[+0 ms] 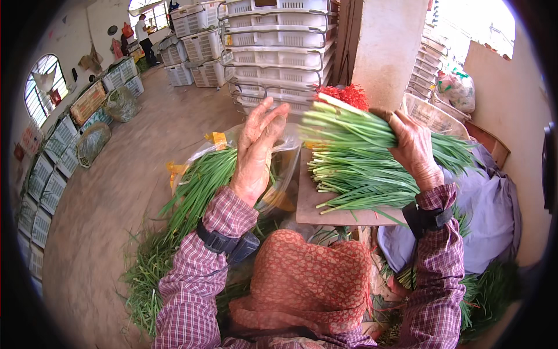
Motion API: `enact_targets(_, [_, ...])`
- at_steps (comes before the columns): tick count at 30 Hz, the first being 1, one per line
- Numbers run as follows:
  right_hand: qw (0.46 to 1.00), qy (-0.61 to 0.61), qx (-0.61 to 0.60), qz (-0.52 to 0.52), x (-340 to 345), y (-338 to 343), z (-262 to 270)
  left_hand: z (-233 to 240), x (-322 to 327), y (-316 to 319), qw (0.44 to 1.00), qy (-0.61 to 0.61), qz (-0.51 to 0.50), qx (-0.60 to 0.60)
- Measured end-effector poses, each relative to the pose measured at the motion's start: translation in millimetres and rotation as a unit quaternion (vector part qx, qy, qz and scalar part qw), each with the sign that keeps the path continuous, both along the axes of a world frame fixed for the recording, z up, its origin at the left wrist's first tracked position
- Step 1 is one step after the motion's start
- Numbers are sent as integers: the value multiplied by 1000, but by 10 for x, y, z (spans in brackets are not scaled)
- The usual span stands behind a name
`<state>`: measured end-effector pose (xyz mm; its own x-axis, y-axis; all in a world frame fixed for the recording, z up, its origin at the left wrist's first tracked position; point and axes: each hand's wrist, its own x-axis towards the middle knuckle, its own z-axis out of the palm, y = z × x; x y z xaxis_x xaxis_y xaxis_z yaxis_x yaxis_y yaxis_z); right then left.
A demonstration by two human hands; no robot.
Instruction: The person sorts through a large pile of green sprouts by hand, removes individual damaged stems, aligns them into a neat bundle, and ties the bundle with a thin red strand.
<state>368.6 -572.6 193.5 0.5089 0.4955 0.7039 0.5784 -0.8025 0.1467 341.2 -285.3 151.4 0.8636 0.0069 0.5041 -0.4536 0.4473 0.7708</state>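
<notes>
My right hand (pixel 412 141) grips a bunch of long green garlic chives (pixel 353 124), its pale cut ends pointing left and slightly blurred. Beneath that bunch, more chives (pixel 362 179) lie spread on a small flat board (pixel 307 213), stems to the left. My left hand (pixel 257 152) is raised, palm turned toward the bunch, with nothing in it and the fingers somewhat apart from the thumb. Just behind it stands an open clear plastic bag (pixel 285 174) with orange-yellow tape. Loose chives (pixel 205 183) spill from the bag's left side toward the floor.
A red bundle of ties (pixel 348 96) sits behind the board. White plastic crates (pixel 279 56) are stacked beyond, beside a pillar (pixel 388 52). Grey-purple cloth (pixel 484 218) drapes at right. Loose greens (pixel 144 279) lie on the floor at left. Another person (pixel 144 39) stands far back.
</notes>
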Motion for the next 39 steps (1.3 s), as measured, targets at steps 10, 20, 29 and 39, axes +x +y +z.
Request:
enact_targets(10, [971,227,-70,0,1002,-327,-1226,-608,854,-639,865,-156,104,464])
enact_targets(20, [937,341,-79,8,996,-439,-1405,-1438,1399,-1047,693,-131,19,708])
enact_targets(29, [970,238,6,46,885,-553,-1843,-1313,767,-1111,659,-284,68,693])
enact_targets(39, [967,250,4,40,895,-530,-1820,-1803,421,-1064,632,-215,125,734])
